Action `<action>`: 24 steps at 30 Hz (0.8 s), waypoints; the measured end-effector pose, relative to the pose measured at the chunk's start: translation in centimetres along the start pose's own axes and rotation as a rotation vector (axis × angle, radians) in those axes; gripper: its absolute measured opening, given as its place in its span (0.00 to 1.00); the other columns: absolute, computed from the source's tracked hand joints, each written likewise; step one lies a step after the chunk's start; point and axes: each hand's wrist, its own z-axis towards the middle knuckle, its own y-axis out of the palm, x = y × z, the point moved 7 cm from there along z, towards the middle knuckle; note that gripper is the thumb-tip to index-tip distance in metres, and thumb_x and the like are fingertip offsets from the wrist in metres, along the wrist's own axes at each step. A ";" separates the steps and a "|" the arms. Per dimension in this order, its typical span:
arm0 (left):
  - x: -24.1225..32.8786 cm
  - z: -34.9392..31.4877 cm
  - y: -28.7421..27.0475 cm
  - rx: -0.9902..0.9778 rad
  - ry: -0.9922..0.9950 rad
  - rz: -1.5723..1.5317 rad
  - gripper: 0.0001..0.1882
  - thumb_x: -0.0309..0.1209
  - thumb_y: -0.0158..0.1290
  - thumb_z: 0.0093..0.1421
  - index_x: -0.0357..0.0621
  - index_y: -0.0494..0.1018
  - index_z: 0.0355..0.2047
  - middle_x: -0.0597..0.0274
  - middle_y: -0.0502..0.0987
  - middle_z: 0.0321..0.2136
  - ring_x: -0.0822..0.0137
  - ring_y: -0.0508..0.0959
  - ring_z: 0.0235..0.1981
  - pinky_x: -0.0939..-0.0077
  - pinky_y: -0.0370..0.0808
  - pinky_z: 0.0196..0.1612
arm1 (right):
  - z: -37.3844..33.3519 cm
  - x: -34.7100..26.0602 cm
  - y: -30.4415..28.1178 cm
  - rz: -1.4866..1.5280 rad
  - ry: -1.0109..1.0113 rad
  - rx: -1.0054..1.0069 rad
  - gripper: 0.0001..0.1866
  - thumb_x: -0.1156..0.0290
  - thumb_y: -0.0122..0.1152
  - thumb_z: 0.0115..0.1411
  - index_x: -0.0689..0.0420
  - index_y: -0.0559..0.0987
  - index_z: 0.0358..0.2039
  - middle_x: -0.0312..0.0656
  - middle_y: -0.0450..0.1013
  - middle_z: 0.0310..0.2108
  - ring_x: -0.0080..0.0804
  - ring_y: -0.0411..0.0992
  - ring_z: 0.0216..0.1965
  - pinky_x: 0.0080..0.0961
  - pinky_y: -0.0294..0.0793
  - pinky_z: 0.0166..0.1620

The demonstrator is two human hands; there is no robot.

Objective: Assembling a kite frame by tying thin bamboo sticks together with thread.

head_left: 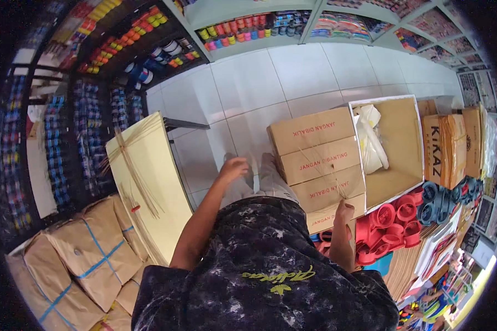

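Resting on the near edge of the tied carton (319,163), right hand (345,211) is curled, fingertips touching cardboard close to the string knot; whether it pinches the string is too small to tell. Left hand (233,167) hangs loose and half-open over the tile floor (270,83), holding nothing, just left of the carton. Carton sits ahead of the person, touching the open box (398,144) on its right. Red reels (395,223) lie below that box. Flat yellow box (147,179) with raffia leans at left, paper bundles (88,254) beside it. Torso hides both elbows and carton's lower corner; shelves blur at rim.
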 end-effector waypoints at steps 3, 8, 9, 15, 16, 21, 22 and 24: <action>0.3 -3.6 -3.9 0.099 0.046 -0.159 0.18 0.33 0.58 0.63 0.42 0.75 0.52 0.59 0.83 0.41 0.68 0.83 0.36 0.74 0.78 0.37 | -1.6 -3.6 -0.8 0.034 -0.035 0.081 0.28 0.49 0.62 0.57 0.66 0.76 0.40 0.61 0.77 0.40 0.57 0.76 0.44 0.47 0.74 0.49; 0.3 -8.3 -9.8 0.265 0.194 -0.266 0.17 0.38 0.53 0.69 0.46 0.74 0.54 0.59 0.82 0.44 0.66 0.82 0.42 0.71 0.78 0.45 | -6.7 -16.5 0.6 0.060 -0.411 0.088 0.19 0.58 0.61 0.57 0.63 0.76 0.37 0.55 0.76 0.33 0.53 0.75 0.35 0.48 0.72 0.40; 0.6 -9.0 -10.3 0.277 0.198 -0.293 0.17 0.38 0.53 0.69 0.46 0.74 0.54 0.59 0.82 0.44 0.66 0.82 0.42 0.71 0.78 0.45 | -5.4 -16.8 2.9 0.112 -0.567 0.136 0.14 0.63 0.62 0.57 0.59 0.76 0.37 0.48 0.72 0.26 0.45 0.70 0.26 0.42 0.71 0.33; 0.5 -14.1 -15.5 0.518 0.363 -0.451 0.15 0.36 0.54 0.70 0.43 0.75 0.52 0.59 0.81 0.43 0.69 0.81 0.40 0.73 0.78 0.45 | -13.3 -33.7 9.4 0.272 -0.949 -0.222 0.06 0.71 0.58 0.62 0.60 0.76 0.35 0.40 0.70 0.24 0.27 0.69 0.25 0.30 0.70 0.30; 0.6 -14.9 -16.1 0.543 0.368 -0.473 0.15 0.36 0.54 0.70 0.43 0.75 0.52 0.59 0.81 0.43 0.69 0.81 0.40 0.73 0.78 0.45 | -14.5 -35.8 10.9 0.352 -0.972 -0.337 0.05 0.72 0.58 0.63 0.60 0.76 0.35 0.37 0.70 0.23 0.23 0.68 0.25 0.26 0.70 0.30; -1.2 -19.5 -20.3 0.807 0.497 -0.564 0.12 0.30 0.50 0.70 0.41 0.75 0.50 0.58 0.81 0.40 0.69 0.81 0.38 0.73 0.78 0.42 | -25.0 -45.9 16.6 0.549 -1.151 -0.751 0.03 0.77 0.57 0.63 0.60 0.77 0.37 0.34 0.72 0.25 0.18 0.69 0.28 0.20 0.70 0.32; -2.1 -20.4 -20.9 0.843 0.497 -0.589 0.12 0.30 0.50 0.70 0.41 0.75 0.50 0.58 0.81 0.40 0.69 0.81 0.38 0.73 0.78 0.42 | -29.3 -48.1 16.4 0.480 -1.223 -0.807 0.04 0.77 0.57 0.63 0.59 0.78 0.38 0.34 0.74 0.26 0.19 0.70 0.29 0.20 0.71 0.33; -3.2 -22.1 -22.4 0.946 0.434 -0.588 0.11 0.27 0.48 0.70 0.39 0.75 0.49 0.58 0.81 0.39 0.69 0.81 0.37 0.74 0.78 0.41 | -35.3 -50.6 17.3 0.407 -1.309 -0.860 0.04 0.77 0.57 0.64 0.58 0.78 0.39 0.34 0.75 0.27 0.19 0.72 0.29 0.19 0.72 0.34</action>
